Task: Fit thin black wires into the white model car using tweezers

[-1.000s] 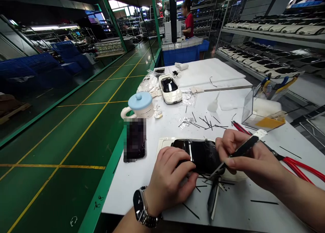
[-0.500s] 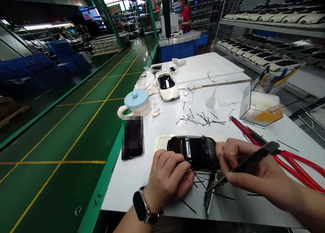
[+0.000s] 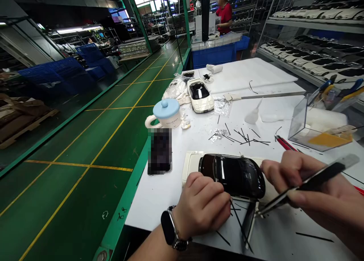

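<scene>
A white model car with a glossy black roof (image 3: 230, 173) lies on the white table (image 3: 176, 192) in front of me. My left hand (image 3: 203, 204), with a watch on the wrist, is curled against the car's near side and pinches a thin black strip (image 3: 240, 225). My right hand (image 3: 315, 192) grips black tweezers (image 3: 301, 191) whose tips point at the car's near edge. Under the tips a flat dark tool (image 3: 249, 225) rests on the table.
A phone (image 3: 159, 151) and a blue-lidded mug (image 3: 166, 117) sit near the table's left edge. A second white car (image 3: 200, 96), several loose black strips (image 3: 244, 137), red pliers (image 3: 284, 143) and a clear tool box (image 3: 321, 124) lie beyond. A person in red (image 3: 224, 12) stands far back.
The view has shifted so everything sits further right. My right hand has drawn the tweezers back to the right, and my left fingers have come off the roof to the car's near side.
</scene>
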Action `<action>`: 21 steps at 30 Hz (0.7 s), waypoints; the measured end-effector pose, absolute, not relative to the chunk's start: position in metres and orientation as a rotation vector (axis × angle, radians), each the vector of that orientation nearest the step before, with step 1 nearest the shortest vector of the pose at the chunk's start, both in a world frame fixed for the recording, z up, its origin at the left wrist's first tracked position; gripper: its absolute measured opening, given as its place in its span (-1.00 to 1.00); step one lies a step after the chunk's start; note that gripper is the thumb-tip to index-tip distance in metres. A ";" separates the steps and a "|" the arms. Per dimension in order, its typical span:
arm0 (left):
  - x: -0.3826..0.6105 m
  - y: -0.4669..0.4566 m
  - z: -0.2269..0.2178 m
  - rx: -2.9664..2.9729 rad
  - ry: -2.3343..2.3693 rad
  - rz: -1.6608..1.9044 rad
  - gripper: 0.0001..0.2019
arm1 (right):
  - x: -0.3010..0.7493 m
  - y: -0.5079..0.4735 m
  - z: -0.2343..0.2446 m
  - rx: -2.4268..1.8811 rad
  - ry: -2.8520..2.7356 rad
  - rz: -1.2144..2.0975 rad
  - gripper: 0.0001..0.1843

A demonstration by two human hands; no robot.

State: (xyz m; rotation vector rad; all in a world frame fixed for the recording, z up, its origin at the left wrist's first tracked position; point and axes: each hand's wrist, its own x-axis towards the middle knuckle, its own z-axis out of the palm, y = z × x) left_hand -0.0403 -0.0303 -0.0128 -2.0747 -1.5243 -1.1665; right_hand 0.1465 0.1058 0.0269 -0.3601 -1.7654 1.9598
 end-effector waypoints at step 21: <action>-0.039 -0.040 -0.006 -2.089 -1.429 -1.337 -0.90 | 0.056 0.196 0.020 -0.951 -2.487 0.905 -0.89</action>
